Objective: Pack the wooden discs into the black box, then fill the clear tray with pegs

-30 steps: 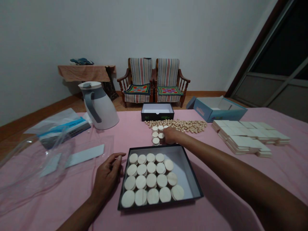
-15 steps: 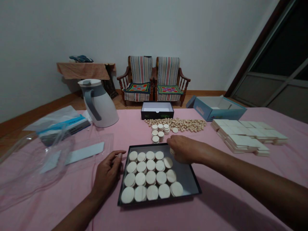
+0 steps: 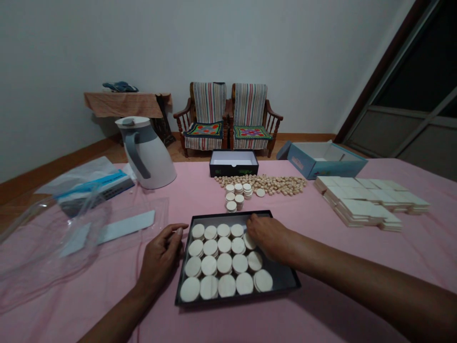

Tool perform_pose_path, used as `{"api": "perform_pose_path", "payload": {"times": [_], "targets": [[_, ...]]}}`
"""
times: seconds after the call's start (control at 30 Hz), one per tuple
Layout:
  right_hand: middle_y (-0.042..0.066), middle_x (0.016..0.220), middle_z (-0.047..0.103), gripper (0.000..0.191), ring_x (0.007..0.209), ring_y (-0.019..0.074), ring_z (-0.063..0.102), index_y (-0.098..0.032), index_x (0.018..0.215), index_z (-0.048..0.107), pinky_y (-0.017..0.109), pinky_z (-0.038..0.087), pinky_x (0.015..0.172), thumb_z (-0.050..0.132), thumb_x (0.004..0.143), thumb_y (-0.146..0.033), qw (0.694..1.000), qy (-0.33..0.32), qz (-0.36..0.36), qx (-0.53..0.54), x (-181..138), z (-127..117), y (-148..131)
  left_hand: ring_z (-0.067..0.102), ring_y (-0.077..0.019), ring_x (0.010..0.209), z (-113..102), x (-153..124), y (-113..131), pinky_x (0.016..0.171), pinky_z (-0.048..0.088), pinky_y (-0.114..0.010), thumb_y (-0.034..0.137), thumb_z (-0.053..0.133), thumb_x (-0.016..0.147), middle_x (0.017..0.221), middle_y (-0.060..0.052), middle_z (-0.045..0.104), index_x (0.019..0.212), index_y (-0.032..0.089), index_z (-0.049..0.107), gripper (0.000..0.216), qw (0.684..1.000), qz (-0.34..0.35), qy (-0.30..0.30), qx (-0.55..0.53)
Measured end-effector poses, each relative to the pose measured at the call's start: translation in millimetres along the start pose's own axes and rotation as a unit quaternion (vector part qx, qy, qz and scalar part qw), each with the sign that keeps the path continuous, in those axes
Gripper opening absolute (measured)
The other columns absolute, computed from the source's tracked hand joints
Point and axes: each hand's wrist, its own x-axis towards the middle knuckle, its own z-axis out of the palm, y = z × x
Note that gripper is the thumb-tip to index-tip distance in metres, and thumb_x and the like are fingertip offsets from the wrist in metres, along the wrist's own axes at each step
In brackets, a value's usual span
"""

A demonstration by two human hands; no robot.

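In the head view, a shallow black box [image 3: 282, 274] holds rows of stacked round wooden discs [image 3: 224, 263]. My right hand [image 3: 269, 236] reaches into its far right part, fingers pinched together at the back stack of the rightmost column. The disc between those fingers is mostly hidden by the hand. At the box's left side, my left hand [image 3: 162, 252] rests with its index finger stretched to the rim and holds nothing. Beyond the box stand several smaller stacks of discs [image 3: 231, 206], with a single loose disc [image 3: 260, 193] beside them.
Small wooden pieces [image 3: 278, 185] lie in a heap before a black open box [image 3: 233, 170]. To the right are stacked square wooden tiles [image 3: 367, 200] and a blue box [image 3: 321, 164]. A white jug [image 3: 153, 157] and clear plastic packaging [image 3: 82, 238] sit on the left.
My right hand has moved down and nearer, from above the box's far edge onto the back stack of the rightmost column. My left hand has stayed at the box's left side.
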Motion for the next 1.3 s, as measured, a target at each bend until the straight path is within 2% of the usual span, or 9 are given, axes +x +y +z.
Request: {"api": "perform_pose_path", "payload": {"times": [0.33,0.53,0.63,0.73,0.83,1.0,1.3], "targets": [[0.025,0.116,0.060,0.035,0.100,0.0284,0.061,-0.004,0.108,0.063,0.035,0.050,0.081,0.051,0.075,-0.001,0.999,0.035,0.020,0.030,3.7,13.8,2.8,0.048,-0.0127,0.046,0.1,1.0,-6.8,0.044,0.034,-0.020,0.052,0.044,0.085,0.052,0.003,0.055,0.103,0.016,0.062,0.045,0.999,0.011,-0.008,0.032],[0.019,0.111,0.061,0.042,0.100,0.0261,0.058,-0.006,0.113,0.057,0.035,0.044,0.083,0.055,0.071,-0.003,0.995,0.096,0.011,0.026,-23.2,-9.4,12.3,0.051,-0.0135,0.049,-1.0,2.4,-5.2,0.045,0.037,-0.020,0.052,0.045,0.085,0.054,0.002,0.058,0.099,0.016,0.064,0.043,0.999,0.020,-0.004,0.046],[0.015,0.100,0.065,0.042,0.093,0.0268,0.058,-0.008,0.107,0.059,0.040,0.038,0.086,0.060,0.065,-0.004,0.995,0.096,0.029,-0.009,-26.8,-16.9,15.7,0.054,-0.0140,0.051,-1.1,2.0,-4.7,0.047,0.039,-0.021,0.051,0.045,0.085,0.057,0.001,0.060,0.100,0.016,0.064,0.043,0.999,0.019,-0.006,0.046],[0.012,0.088,0.066,0.032,0.091,0.0278,0.058,-0.010,0.095,0.063,0.046,0.030,0.093,0.061,0.064,-0.005,0.995,0.085,0.020,-0.042,-20.2,-9.1,16.3,0.054,-0.0139,0.051,-0.2,1.7,-4.4,0.047,0.039,-0.021,0.051,0.045,0.085,0.058,0.001,0.061,0.101,0.015,0.065,0.044,0.999,0.017,-0.004,0.043],[0.013,0.087,0.066,0.024,0.089,0.0281,0.058,-0.011,0.087,0.065,0.047,0.027,0.094,0.063,0.063,-0.007,0.995,0.072,0.018,-0.059,-13.1,3.5,13.8,0.053,-0.0138,0.050,0.7,1.6,-4.2,0.045,0.038,-0.020,0.052,0.046,0.084,0.057,0.001,0.061,0.103,0.015,0.065,0.045,0.999,0.014,-0.004,0.039],[0.015,0.085,0.066,0.032,0.087,0.0284,0.058,-0.009,0.092,0.067,0.044,0.029,0.090,0.066,0.060,-0.008,0.995,0.069,0.051,-0.053,-6.1,12.1,5.0,0.054,-0.0147,0.051,0.1,1.4,-2.7,0.045,0.038,-0.021,0.052,0.046,0.084,0.059,0.000,0.063,0.102,0.015,0.065,0.045,0.999,0.019,-0.001,0.040],[0.017,0.085,0.067,0.022,0.086,0.0287,0.059,-0.008,0.090,0.064,0.043,0.024,0.090,0.055,0.070,-0.006,0.988,0.121,0.098,0.004,4.9,25.0,1.7,0.059,-0.0167,0.059,-0.1,1.8,-3.5,0.048,0.041,-0.022,0.053,0.046,0.083,0.068,-0.002,0.067,0.101,0.015,0.065,0.046,0.999,0.011,-0.011,0.040]]}}
